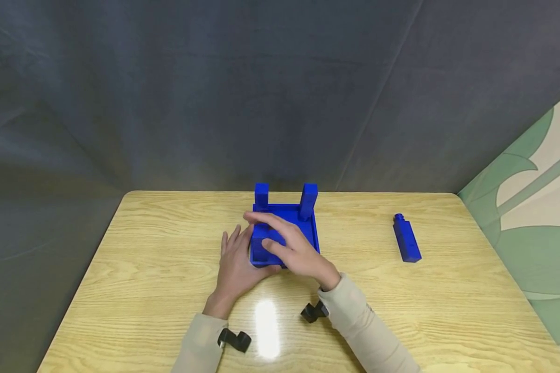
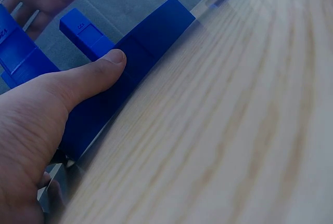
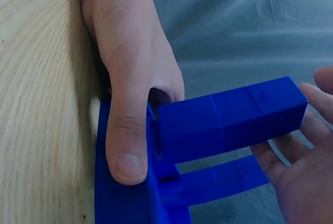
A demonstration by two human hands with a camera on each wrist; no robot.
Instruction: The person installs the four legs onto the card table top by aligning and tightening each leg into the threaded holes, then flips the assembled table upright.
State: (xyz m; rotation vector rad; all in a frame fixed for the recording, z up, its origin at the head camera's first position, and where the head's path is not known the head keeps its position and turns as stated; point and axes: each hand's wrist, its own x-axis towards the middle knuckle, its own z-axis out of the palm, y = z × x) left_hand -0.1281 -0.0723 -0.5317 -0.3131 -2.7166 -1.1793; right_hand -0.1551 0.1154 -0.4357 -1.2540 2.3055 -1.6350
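Observation:
A shallow blue square tray-like base [image 1: 287, 210] lies on the wooden table with three square blue posts standing at its corners. My left hand [image 1: 238, 267] holds the base's near left corner, thumb along the front wall and fingers by the left side. Beside the near left post [image 3: 234, 120], my right hand [image 1: 296, 248] is spread, thumb and fingers apart around its upper end. In the right wrist view the fingertips are close to that post; I cannot tell whether they touch it. The far left post [image 1: 261, 194] and far right post [image 1: 309, 199] stand upright.
A loose blue post [image 1: 407, 241] with a threaded-looking end lies on the table [image 1: 448, 290] at the right. A dark grey curtain [image 1: 280, 103] hangs behind the table. At the right is a green-patterned surface [image 1: 532, 207].

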